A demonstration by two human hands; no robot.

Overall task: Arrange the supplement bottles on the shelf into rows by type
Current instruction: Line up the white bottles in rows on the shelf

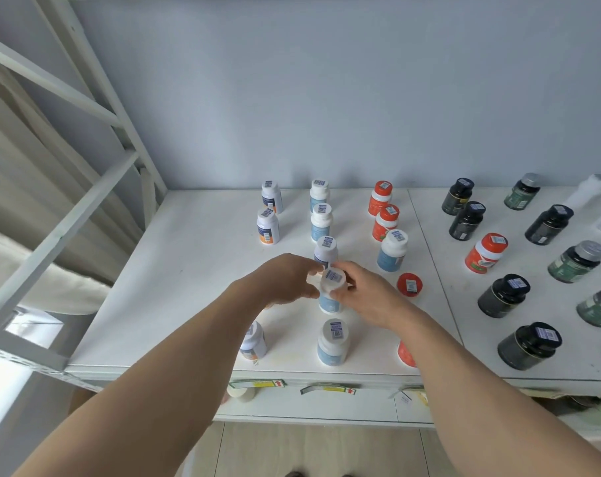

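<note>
Hands are meeting over the middle of the white shelf (195,256), and I am watching both close on one white-capped bottle with a pale blue label (331,290). My left hand (285,278) is coming in from 9 o'clock with its fingers curled round the cap, and my right hand (364,294) is gripping the same cap from 3 o'clock. I cannot tell whether the bottle is standing on the shelf or lifted just off it.

That bottle is sitting in a line of blue-labelled bottles running from 12 to 6 o'clock: three blue-labelled bottles (321,223) are standing behind it toward the wall, and another blue-labelled bottle (333,342) is standing just in front of it near the shelf edge. At 10 o'clock from the hands, two white bottles with orange-and-blue labels (268,225) are lining up, and a third of that kind (254,342) is peeking out behind my left forearm at 7 o'clock.

At 1 o'clock, two orange bottles (383,211) are standing in file, with a stray blue-labelled bottle (392,251) next in that line. An orange-capped bottle (409,284) is showing just beside my right hand at 3 o'clock, and another orange one (406,354) is partly hiding behind my right forearm.

Farther toward 3 o'clock, black bottles (467,220) and green bottles with grey caps (576,261) are standing scattered, with one orange bottle (485,253) among them.
</note>
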